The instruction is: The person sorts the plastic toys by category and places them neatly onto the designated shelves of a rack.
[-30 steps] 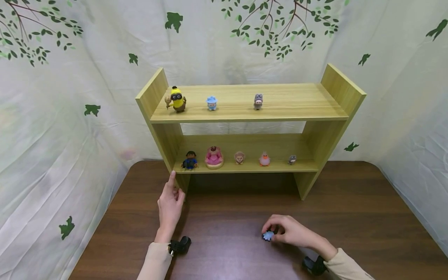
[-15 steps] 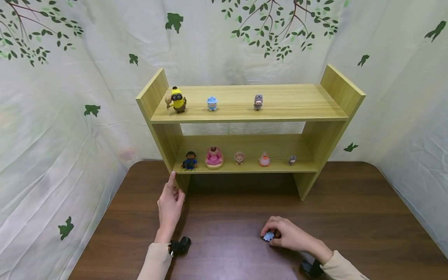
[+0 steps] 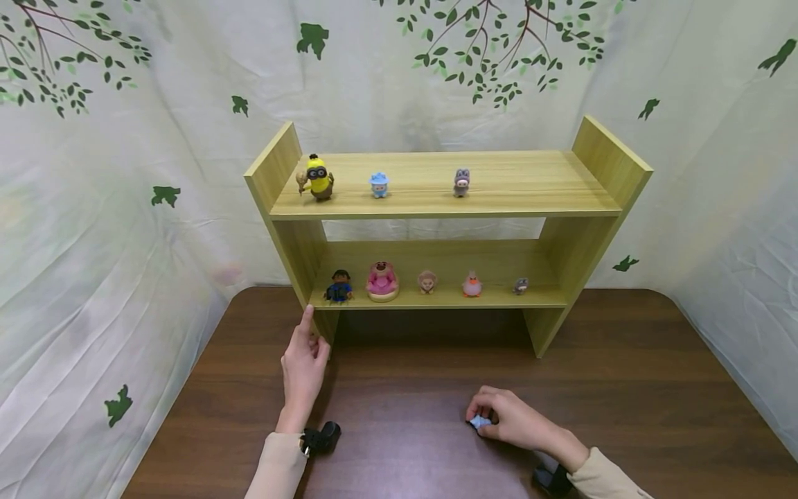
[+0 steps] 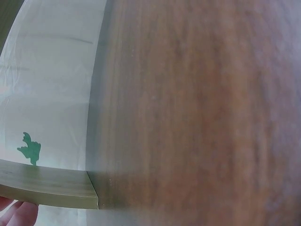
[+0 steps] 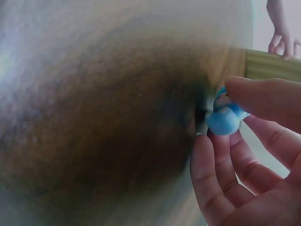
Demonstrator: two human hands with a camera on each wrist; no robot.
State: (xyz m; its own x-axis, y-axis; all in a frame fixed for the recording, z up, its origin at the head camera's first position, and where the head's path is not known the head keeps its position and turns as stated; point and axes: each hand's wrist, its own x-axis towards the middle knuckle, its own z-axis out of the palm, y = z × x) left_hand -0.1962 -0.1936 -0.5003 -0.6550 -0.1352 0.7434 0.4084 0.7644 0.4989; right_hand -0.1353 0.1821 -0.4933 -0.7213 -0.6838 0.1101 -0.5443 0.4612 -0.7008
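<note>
My right hand point(image 3: 514, 416) is low over the table, pinching a small light-blue figurine point(image 3: 479, 421) between thumb and fingers. In the right wrist view the figurine point(image 5: 223, 121) shows a rounded blue end and a small pale face, partly covered by the thumb. My left hand point(image 3: 303, 364) has its index finger stretched out, the tip touching the front left edge of the wooden shelf point(image 3: 436, 306); its other fingers look bent. Only some fingertips point(image 4: 26, 214) show in the left wrist view, against the shelf's side panel point(image 4: 51, 195).
On the upper board stand a Minion figure point(image 3: 319, 181), a blue-hatted figurine point(image 3: 379, 185) and a grey one point(image 3: 461, 183). Below are a dark-blue figure point(image 3: 339, 286), a pink bear point(image 3: 382, 281), a beige figurine point(image 3: 427, 281), a pink duck point(image 3: 472, 284) and a small grey one point(image 3: 520, 285).
The small blue figurine has turned in my right hand's fingers, and that wrist has shifted slightly left. My left hand stays at the shelf edge.
</note>
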